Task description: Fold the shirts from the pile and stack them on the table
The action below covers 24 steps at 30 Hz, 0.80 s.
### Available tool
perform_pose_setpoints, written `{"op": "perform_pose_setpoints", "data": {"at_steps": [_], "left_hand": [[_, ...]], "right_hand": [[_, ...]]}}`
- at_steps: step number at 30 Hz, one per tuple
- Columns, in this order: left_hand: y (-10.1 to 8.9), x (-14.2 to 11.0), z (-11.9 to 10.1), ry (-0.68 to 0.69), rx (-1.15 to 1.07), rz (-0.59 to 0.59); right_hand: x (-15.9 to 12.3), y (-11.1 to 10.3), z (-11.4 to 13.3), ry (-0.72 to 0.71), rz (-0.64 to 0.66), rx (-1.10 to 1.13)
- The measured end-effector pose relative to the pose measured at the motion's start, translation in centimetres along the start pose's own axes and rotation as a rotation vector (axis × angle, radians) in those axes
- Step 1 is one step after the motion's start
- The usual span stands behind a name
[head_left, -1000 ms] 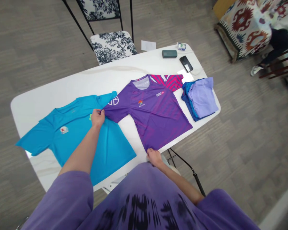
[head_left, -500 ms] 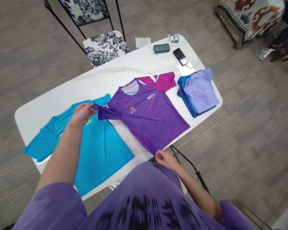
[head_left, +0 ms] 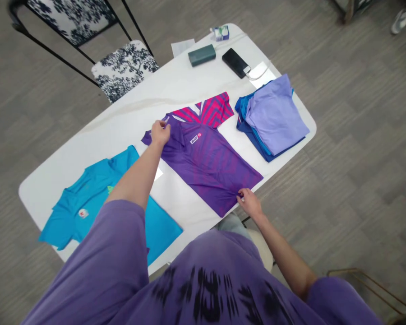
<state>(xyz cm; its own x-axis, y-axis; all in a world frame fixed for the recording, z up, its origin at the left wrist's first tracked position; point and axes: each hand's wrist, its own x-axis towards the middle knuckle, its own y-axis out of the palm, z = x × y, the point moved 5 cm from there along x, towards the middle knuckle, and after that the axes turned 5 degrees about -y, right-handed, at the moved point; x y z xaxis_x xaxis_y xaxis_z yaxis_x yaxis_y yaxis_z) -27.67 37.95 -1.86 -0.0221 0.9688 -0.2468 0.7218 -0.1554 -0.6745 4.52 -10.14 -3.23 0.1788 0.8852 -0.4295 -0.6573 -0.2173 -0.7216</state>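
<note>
A purple jersey (head_left: 206, 158) with a pink-striped sleeve lies front up on the white table, creased and bunched toward its collar. My left hand (head_left: 160, 132) pinches it near the shoulder and collar, fingers closed on the cloth and hiding part of the neckline. At the hem, near the table's front edge, my right hand (head_left: 249, 202) grips the lower edge of the jersey between thumb and fingers. To the left a turquoise T-shirt (head_left: 91, 192) is spread out, partly hidden under my left arm.
Folded shirts, a lilac one (head_left: 274, 117) on top, are stacked at the table's right end. Behind them are a phone (head_left: 236, 62) with a cable, a dark green case (head_left: 202, 55) and a small carton (head_left: 221, 33). A patterned chair (head_left: 125, 67) stands beyond the white table (head_left: 54, 176).
My left hand has brought the purple sleeve side inward toward the collar, and the jersey's near side has folded over. My right hand has moved right along the hem. The view has shifted.
</note>
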Motion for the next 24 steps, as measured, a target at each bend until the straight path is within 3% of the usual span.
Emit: {"op": "perform_pose_setpoints", "data": {"at_steps": [2,6,9,12,15,18,22,24], "left_hand": [[2.0,-2.7,-0.4,0.118,0.185,0.018],[4.9,-6.6,0.2,0.223,0.369,0.172],[6.2,-7.4,0.9,0.207,0.462,0.24],[6.6,-6.4,-0.2,0.224,0.492,0.19],[7.3,-3.9,-3.9,0.277,0.48,0.132],[9.9,0.0,-9.7,0.382,0.41,0.15],[16.7,4.7,-18.1,0.553,0.357,0.286],[20.8,5.8,-21.5,0.666,0.467,0.351]], "right_hand": [[0.5,0.2,0.8,-0.059,-0.024,-0.054],[0.9,2.5,2.6,-0.177,0.099,-0.097],[1.3,4.2,2.7,-0.15,0.174,-0.147],[1.7,4.2,2.4,-0.129,0.185,-0.149],[2.4,1.7,1.5,-0.12,0.115,-0.101],[3.5,-2.6,-1.0,-0.044,-0.04,-0.077],[5.4,-8.3,-5.9,0.088,-0.184,-0.063],[6.2,-10.3,-8.3,0.157,-0.22,-0.062]]}}
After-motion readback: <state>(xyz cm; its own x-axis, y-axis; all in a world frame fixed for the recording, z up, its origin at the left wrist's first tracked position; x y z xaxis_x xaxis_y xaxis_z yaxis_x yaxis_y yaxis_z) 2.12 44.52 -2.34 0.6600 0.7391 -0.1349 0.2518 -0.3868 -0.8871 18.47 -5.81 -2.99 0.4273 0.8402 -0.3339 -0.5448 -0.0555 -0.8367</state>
